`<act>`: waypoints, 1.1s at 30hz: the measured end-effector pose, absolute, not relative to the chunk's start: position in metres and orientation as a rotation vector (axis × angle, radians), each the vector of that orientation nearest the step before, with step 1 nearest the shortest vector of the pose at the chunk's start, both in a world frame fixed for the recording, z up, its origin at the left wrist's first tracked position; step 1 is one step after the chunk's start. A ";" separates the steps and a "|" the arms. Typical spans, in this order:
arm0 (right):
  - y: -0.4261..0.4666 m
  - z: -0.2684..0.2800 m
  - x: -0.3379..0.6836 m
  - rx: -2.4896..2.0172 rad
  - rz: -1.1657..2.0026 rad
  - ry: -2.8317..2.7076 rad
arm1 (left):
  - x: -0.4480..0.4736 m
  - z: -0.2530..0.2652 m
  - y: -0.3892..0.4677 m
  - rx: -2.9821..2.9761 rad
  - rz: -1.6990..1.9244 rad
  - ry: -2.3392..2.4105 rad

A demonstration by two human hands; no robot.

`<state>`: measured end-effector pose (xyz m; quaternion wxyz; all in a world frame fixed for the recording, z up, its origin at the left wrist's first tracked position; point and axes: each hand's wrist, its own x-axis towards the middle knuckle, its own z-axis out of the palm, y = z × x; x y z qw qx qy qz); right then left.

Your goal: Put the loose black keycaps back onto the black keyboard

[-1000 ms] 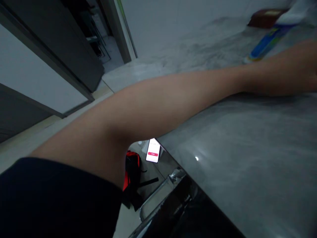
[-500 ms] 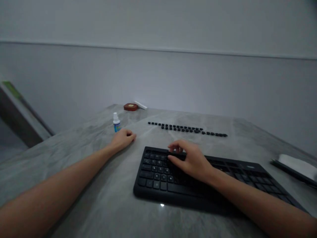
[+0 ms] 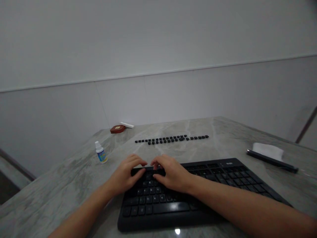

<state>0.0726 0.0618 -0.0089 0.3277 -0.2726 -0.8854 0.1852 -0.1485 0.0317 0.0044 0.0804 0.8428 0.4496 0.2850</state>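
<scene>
A black computer keyboard [image 3: 173,217] lies at a slant on the table under both my hands. My left hand [image 3: 126,174] is closed around its back left corner, the thumb on top and the fingers at the rear edge. Close beside it, my right hand [image 3: 173,175] bends over the top rows of keys, thumb and index fingertip apart. Nothing shows between those fingertips. The palm and forearm hide many keys. Behind the keyboard, loose black keycaps [image 3: 164,141] lie lined up in rows.
A white and blue bottle [image 3: 101,152] stands left of my left hand. Farther back are a reddish-brown case [image 3: 117,129] and a white strip [image 3: 127,125] near the wall. At right, a dark slim bar [image 3: 272,161] lies against a white cloth or paper [image 3: 268,151].
My left hand has come from the table beside the bottle to the keyboard's back left corner. My right hand has shifted left along the top rows. The camera view has tilted.
</scene>
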 end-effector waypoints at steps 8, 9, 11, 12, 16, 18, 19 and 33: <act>0.063 -0.009 0.074 -0.675 0.521 -2.305 | -0.127 -0.004 0.026 2.285 0.906 1.238; 0.063 -0.009 0.074 -0.671 0.521 -2.306 | -0.127 -0.004 0.026 2.264 0.920 1.246; 0.063 -0.009 0.075 -0.660 0.527 -2.308 | -0.127 -0.005 0.026 2.252 0.931 1.246; 0.063 -0.009 0.075 -0.652 0.531 -2.307 | -0.127 -0.005 0.026 2.254 0.931 1.247; 0.064 -0.011 0.075 -0.642 0.558 -2.304 | -0.127 -0.006 0.025 2.276 0.923 1.231; 0.064 -0.012 0.075 -0.639 0.569 -2.308 | -0.128 -0.006 0.025 2.297 0.918 1.197; 0.065 -0.012 0.075 -0.639 0.571 -2.309 | -0.128 -0.006 0.025 2.310 0.916 1.181; 0.070 -0.010 0.075 -0.596 0.510 -2.375 | -0.134 -0.007 0.026 2.480 0.903 1.011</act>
